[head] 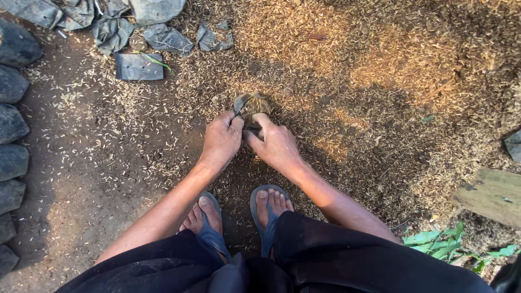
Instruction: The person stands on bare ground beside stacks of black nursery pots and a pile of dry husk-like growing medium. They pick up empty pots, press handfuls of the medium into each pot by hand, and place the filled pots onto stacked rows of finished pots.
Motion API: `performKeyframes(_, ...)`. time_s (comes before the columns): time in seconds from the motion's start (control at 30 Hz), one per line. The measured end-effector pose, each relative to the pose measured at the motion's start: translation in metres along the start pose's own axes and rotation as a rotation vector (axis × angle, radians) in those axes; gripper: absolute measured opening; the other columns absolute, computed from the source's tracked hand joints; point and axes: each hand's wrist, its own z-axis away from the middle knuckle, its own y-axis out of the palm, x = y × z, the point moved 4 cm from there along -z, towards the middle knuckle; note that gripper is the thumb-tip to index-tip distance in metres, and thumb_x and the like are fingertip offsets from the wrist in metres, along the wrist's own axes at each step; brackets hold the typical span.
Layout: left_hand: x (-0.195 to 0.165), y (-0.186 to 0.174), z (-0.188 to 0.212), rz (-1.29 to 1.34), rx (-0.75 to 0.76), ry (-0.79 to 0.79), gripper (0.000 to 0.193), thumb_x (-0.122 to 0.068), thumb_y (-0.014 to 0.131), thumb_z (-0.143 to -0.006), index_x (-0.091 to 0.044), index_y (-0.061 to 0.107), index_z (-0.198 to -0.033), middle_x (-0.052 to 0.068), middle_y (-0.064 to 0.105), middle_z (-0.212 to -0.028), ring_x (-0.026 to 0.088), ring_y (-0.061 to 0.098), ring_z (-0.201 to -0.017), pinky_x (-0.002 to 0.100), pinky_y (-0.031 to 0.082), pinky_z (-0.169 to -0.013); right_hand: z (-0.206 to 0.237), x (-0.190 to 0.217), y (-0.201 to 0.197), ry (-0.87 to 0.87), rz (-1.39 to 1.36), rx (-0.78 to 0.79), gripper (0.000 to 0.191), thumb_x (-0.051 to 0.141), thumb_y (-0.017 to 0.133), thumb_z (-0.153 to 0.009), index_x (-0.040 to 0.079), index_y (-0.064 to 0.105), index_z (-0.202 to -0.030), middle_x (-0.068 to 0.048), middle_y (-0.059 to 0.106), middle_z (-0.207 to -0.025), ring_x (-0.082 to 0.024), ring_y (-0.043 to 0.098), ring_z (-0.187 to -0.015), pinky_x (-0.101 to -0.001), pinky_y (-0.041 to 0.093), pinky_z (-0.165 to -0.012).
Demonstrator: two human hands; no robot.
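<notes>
Just above the middle of the frame, a small dark plastic bag [251, 108] stuffed with husk and soil sits on the ground, and both of the person's hands close on it from below in the picture. The left hand [221, 138] pinches the thin black rim of the bag between thumb and forefinger at the bag's left edge; the right hand [275, 142] has its fingers curled against the bag's lower right side, thumb pressing toward the rim, though whether it truly grips the film or only steadies the fill cannot be told. The bag looks light and soft: thin, floppy film around a loose, crumbly fill that would likely spill if tipped or squeezed hard, so it probably handles best held by the rim with a hand cupped under or around the body. The film may be slick and tear easily at the pinch. All around lies a carpet of rice husk [380, 81] over dark earth. A row of filled dark bags [12, 130] runs down the left edge, empty flattened bags [138, 66] lie at the upper left, and the person's feet in blue sandals [268, 217] stand at lower centre.
</notes>
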Motion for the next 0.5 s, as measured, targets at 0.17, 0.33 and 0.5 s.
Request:
performKeyframes(0.17, 0.000, 0.005, 0.005, 0.009, 0.078, -0.106, 0.025, -0.021, 0.055, -0.097, 0.001, 0.065, -0.089, 0.025, 0.066, -0.076, 0.039, 0.068, -0.070, 0.049, 0.053, -0.064, -0.007, -0.009, 0.000, 0.284, -0.367, 0.223, 0.034, 0.023, 0.067, -0.097, 0.006, 0.058, -0.125, -0.013, 0.073, -0.072, -0.017, 0.068, -0.054, -0.0369, 0.052, -0.049)
performKeyframes(0.33, 0.003, 0.008, 0.008, -0.091, 0.053, -0.043, 0.026, -0.021, 0.055, -0.098, 0.002, 0.061, -0.088, 0.027, 0.065, -0.074, 0.042, 0.070, -0.071, 0.050, 0.053, -0.066, -0.007, -0.007, -0.013, 0.352, -0.291, 0.389, 0.035, 0.026, 0.061, -0.098, 0.006, 0.052, -0.125, -0.012, 0.075, -0.075, -0.015, 0.068, -0.051, -0.0329, 0.053, -0.047)
performKeyframes(0.5, 0.002, 0.015, 0.010, -0.158, 0.029, 0.025, 0.025, -0.021, 0.059, -0.097, 0.002, 0.061, -0.090, 0.028, 0.066, -0.077, 0.045, 0.069, -0.073, 0.053, 0.052, -0.065, -0.007, 0.005, -0.017, 0.072, 0.277, 0.307, 0.036, 0.030, 0.069, -0.097, 0.009, 0.058, -0.124, -0.020, 0.074, -0.076, -0.024, 0.067, -0.059, -0.0389, 0.047, -0.059)
